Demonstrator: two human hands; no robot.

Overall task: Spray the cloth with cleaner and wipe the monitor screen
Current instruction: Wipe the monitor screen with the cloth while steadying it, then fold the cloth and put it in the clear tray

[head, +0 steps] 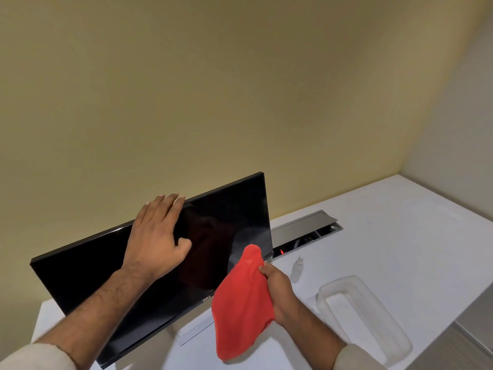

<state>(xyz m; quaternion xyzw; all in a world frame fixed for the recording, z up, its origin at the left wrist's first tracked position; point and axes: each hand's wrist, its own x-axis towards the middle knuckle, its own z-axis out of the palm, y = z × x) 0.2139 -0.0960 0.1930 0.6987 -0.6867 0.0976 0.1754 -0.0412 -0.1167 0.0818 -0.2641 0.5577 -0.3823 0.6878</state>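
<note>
A black monitor (234, 214) stands tilted on the white desk, its screen dark. My left hand (157, 236) grips the monitor's top edge, fingers over the back and thumb on the screen. My right hand (280, 292) holds a red cloth (240, 303) up in front of the screen's lower right part; the cloth hangs down from my fingers. A small clear spray bottle (297, 269) stands upright on the desk just right of the monitor, beyond my right hand.
An empty translucent white tray (386, 340) lies on the white desk (400, 222) to the right. A cable hatch (306, 231) with its metal lid raised sits behind the bottle. The monitor's silver base (194, 329) shows under the cloth. A yellowish wall rises behind.
</note>
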